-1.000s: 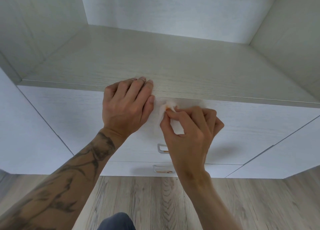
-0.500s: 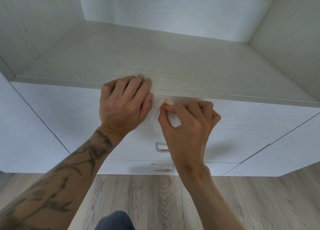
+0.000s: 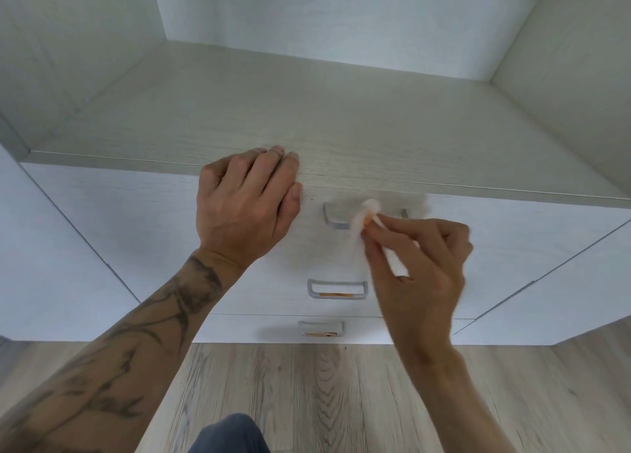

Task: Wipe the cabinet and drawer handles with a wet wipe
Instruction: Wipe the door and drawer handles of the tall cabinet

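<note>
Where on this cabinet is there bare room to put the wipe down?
The cabinet top is bare behind the left hand and along to the right wall. Crowded at the top handle, where the right hand holds the wipe.

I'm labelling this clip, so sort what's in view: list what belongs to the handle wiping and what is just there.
Job: wet wipe, pinched by the right hand against the top handle; middle handle; bottom handle; left hand, flat beside the top handle.
Just there: cabinet top; wooden floor.
</note>
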A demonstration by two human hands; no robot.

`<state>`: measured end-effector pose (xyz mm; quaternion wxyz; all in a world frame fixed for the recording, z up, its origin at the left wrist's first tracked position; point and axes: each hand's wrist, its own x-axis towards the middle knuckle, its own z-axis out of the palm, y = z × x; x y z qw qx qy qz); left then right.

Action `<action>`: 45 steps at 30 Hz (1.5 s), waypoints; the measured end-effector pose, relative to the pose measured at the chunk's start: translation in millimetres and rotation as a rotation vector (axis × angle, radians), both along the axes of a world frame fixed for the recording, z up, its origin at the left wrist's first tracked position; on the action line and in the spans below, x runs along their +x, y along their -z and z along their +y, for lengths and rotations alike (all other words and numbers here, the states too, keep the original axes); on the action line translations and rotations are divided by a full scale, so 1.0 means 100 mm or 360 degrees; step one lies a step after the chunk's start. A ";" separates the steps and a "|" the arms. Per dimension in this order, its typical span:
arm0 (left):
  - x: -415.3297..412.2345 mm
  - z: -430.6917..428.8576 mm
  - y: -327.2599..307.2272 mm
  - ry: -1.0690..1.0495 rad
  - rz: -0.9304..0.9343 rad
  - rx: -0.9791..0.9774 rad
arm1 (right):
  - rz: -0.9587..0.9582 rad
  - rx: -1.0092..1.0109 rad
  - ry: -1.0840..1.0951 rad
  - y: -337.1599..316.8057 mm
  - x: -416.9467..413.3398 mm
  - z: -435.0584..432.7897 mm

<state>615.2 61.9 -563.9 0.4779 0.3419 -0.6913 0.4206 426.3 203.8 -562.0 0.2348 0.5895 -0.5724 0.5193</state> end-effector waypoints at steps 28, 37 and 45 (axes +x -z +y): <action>0.01 -0.01 0.02 0.0002 0.0002 0.0024 | -0.0009 -0.0034 -0.0153 -0.03 0.41 -0.25; 0.02 -0.02 0.03 -0.0001 -0.0004 0.0021 | 0.0096 -0.0040 -0.0139 0.01 0.35 -0.26; 0.01 -0.01 0.03 0.0022 0.0014 0.0027 | 0.0010 -0.0034 -0.0080 0.10 -0.23 0.00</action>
